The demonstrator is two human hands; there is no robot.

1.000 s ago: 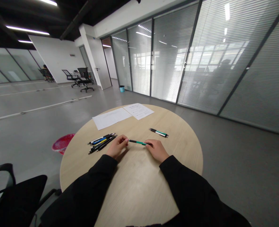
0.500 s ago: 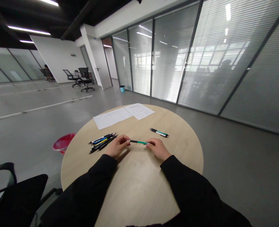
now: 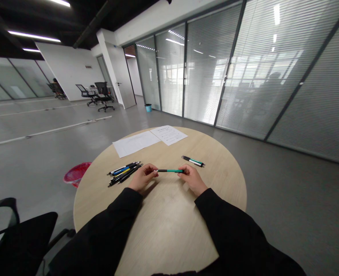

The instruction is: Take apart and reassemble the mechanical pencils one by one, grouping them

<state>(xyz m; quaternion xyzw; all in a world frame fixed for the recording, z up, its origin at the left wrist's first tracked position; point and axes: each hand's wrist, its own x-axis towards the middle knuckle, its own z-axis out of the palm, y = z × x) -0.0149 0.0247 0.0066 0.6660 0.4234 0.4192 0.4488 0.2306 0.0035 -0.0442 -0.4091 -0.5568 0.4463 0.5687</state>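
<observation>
Near the left edge of the tabletop (image 3: 163, 230), a loose pile of pens (image 3: 122, 171) lies within easy reach of the left hand (image 3: 143, 178). That hand pinches the dark-gripped end of a green pen (image 3: 173, 171), though its exact finger contact is too small to tell. The pen is held level over the tabletop's middle, likely steadied by the right hand (image 3: 192, 179) pinching its other end. Toward the right edge, two pens (image 3: 193, 161) lie side by side, perhaps placed apart to leave the hands room.
</observation>
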